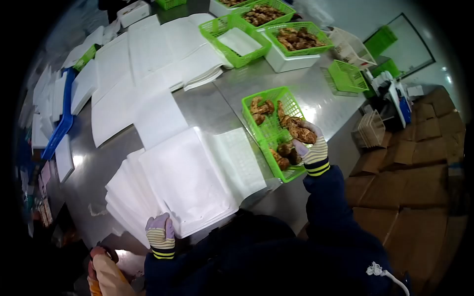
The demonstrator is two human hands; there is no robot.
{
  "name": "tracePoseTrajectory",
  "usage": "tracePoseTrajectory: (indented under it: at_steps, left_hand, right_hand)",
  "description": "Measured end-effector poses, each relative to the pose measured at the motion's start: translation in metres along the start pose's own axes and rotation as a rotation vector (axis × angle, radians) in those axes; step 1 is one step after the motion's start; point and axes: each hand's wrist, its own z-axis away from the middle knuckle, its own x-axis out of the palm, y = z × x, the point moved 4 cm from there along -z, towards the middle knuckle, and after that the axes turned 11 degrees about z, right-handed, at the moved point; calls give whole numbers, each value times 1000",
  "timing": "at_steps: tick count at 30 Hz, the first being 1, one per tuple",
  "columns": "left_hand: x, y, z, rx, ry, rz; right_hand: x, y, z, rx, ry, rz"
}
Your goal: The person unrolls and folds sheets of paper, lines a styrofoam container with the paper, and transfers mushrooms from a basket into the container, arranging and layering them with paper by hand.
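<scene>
Spanning the view: a stainless-steel table [212,101], its surface reflecting the light.
Brown cardboard [419,170]: to the right, beyond the table edge.
White paper sheets [185,180]: layered across the table; the nearest stack lies before the person, its lower left sheets fanned.
Blue tray [63,123]: tilted among white boards, at the far left.
Near green basket [270,132]: lattice-walled, right of the paper, at the table's near right edge; mushrooms lie at its far end, along its right side and in its near end.
Filled green basket [298,50]: upper right, heaped with mushrooms, on a white foam box [291,62].
Right hand [312,144]: in a striped knit glove, fingers and thumb closed around one mushroom.
Left hand [160,236]: gloved alike, fingers bent against the stack's lower left edge; whether they pinch a sheet cannot be told.
Held mushroom [303,134]: brown, over the near basket's right side, just above the mushrooms at its near end.
</scene>
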Motion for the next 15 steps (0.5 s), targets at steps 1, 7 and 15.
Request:
tracePoseTrajectory:
  at_steps: [1,7,15]
  left_hand:
    - [4,1,3,-5,28,53]
    - [24,5,9,4,-12,-48]
    - [32,-2,16,84,8,-151]
  right_hand:
    - [-9,17,-8,77,-1,-106]
    - [7,69,-18,-328,-494,609]
    - [21,150,-26,-561,-551,1078]
